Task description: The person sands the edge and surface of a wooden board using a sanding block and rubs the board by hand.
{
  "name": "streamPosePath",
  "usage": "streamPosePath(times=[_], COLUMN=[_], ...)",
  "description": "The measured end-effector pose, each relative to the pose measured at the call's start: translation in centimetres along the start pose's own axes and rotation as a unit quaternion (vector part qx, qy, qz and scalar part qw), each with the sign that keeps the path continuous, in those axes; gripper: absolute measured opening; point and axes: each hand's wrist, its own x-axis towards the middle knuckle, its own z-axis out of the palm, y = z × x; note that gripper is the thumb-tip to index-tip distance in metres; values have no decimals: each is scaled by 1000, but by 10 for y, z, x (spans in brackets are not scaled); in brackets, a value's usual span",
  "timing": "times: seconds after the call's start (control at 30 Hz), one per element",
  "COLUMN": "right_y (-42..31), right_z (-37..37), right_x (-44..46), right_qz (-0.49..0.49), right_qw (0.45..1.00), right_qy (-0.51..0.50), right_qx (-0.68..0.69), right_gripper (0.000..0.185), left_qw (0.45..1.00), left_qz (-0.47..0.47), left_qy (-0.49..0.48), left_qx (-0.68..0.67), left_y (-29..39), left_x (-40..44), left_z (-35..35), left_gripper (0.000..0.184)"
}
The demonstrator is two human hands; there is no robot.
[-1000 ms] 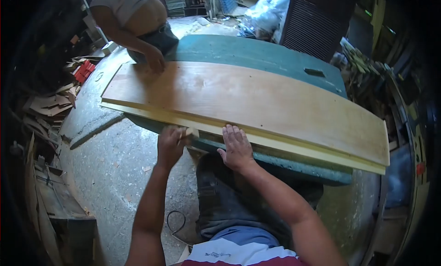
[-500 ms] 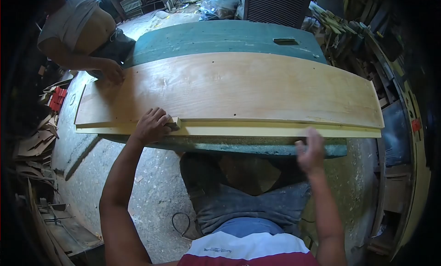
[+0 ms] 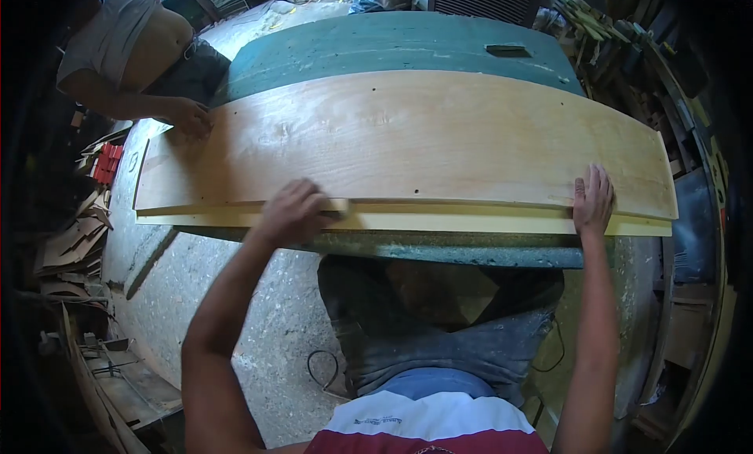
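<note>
Panel (image 3: 408,140): flat, green desk (image 3: 353,42) beneath
Block (image 3: 339,207): at panel's near edge
Left hand (image 3: 295,209): closed around block
Right hand (image 3: 593,200): fingers outstretched on panel's near right part
Co-worker's hand (image 3: 188,118): at panel's far left corner

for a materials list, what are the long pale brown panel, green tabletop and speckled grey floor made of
Long pale brown panel: likely wood or plywood, smooth, slightly glossy; grain shows. Green tabletop: perhaps painted wood, dull; scuffs show, core unclear. Speckled grey floor: probably bare concrete; mottled, rough.
</note>
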Motion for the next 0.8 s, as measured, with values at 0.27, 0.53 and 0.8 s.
streamPosePath(times=[0.27, 0.53, 0.8], right_y=[7, 13, -2], right_z=[9, 10, 1], right_x=[0, -4, -3], right_qz=[-8, 3, 11], right_qw=[1000, 999, 999], right_qy=[21, 20, 38], right_qx=[20, 39, 16], right_gripper=[58, 57, 53], left_qw=[999, 999, 996], left_qz=[-12, 27, 63], left_qy=[17, 20, 48], left_qx=[48, -3, -27], left_y=[-14, 41, 37], left_x=[-24, 36, 41], left_z=[-2, 17, 22], left_gripper=[41, 45, 43])
